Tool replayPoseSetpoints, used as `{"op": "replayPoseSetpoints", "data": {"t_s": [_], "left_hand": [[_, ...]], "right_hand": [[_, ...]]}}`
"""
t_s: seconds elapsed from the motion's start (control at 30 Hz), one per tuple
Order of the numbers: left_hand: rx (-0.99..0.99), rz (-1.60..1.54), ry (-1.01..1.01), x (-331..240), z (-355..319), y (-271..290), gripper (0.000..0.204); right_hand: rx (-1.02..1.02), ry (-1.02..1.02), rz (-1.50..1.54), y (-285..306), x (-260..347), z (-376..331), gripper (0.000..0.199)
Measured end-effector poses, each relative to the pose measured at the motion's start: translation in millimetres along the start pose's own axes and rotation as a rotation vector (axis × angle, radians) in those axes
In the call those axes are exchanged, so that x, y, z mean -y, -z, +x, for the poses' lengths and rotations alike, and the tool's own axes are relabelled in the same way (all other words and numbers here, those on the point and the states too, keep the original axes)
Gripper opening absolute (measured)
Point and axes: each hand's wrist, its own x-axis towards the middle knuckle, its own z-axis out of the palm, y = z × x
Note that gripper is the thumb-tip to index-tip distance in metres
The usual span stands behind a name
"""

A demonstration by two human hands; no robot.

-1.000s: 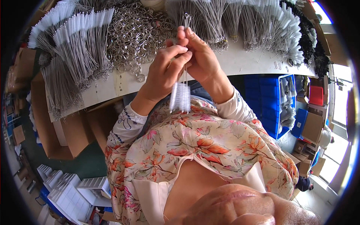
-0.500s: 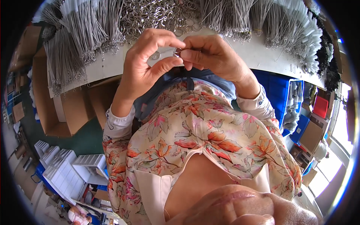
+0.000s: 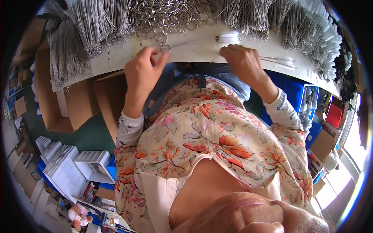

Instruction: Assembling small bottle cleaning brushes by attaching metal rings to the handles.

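Observation:
My left hand (image 3: 144,75) is at the table's near edge, its thumb stretched out and parted from the curled fingers. A metal split ring (image 3: 165,48) lies at the thumb tip, close to a few more rings. My right hand (image 3: 246,64) is bent over the table edge with its fingers curled together; what they hold, if anything, is hidden. Just above it lies a thin wire brush (image 3: 230,37) with pale bristles, its stem running left toward the rings. More pale thin wires (image 3: 281,62) stick out to the right beyond that hand.
A heap of metal rings (image 3: 171,15) covers the table's far middle. Bundles of wire brushes flank it, on the left (image 3: 68,54) and right (image 3: 311,42). Open cardboard boxes (image 3: 58,105) stand below left; a blue crate (image 3: 285,87) is below right.
My hands have moved apart from a ring they held together. The left went down and toward the rings; the right moved right. The wire brush now lies on the table.

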Motion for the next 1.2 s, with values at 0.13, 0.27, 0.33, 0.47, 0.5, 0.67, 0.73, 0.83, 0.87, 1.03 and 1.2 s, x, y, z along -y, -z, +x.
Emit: {"op": "replayPoseSetpoints", "data": {"t_s": [0.13,0.27,0.33,0.47,0.5,0.67,0.73,0.83,0.87,1.03,1.2], "left_hand": [[-0.132,0.125,-0.123,7,12,-14,0.016],[0.008,-0.536,0.071,-5,12,2,0.008],[-0.04,-1.003,0.063,-23,21,21,0.003],[0.085,-0.891,-0.197,-29,39,46,0.009],[0.125,-0.909,-0.246,-28,42,51,0.016],[0.14,-0.743,-0.378,-41,51,67,0.018],[0.152,-0.743,-0.393,-42,54,67,0.019],[0.16,-0.752,-0.441,-41,57,64,0.022],[0.159,-0.768,-0.443,-41,56,64,0.023],[0.138,-0.81,-0.448,-44,56,69,0.025],[0.088,-0.84,-0.415,-51,54,69,0.024]], "right_hand": [[-0.225,0.057,0.302,-12,39,30,0.006],[-0.268,0.058,0.434,-14,56,53,0.005],[-0.292,0.116,0.485,-11,56,60,0.005],[-0.17,0.151,0.733,16,48,66,0.006],[-0.105,0.141,0.822,28,48,66,0.007],[-0.034,0.042,1.01,36,44,63,0.011],[-0.006,-0.024,1.072,39,43,61,0.013],[0.128,-0.08,1.187,45,40,60,0.012],[0.169,-0.113,1.211,46,40,60,0.013],[0.194,-0.127,1.22,47,42,63,0.015],[0.076,-0.054,1.364,43,44,66,0.019]]}}
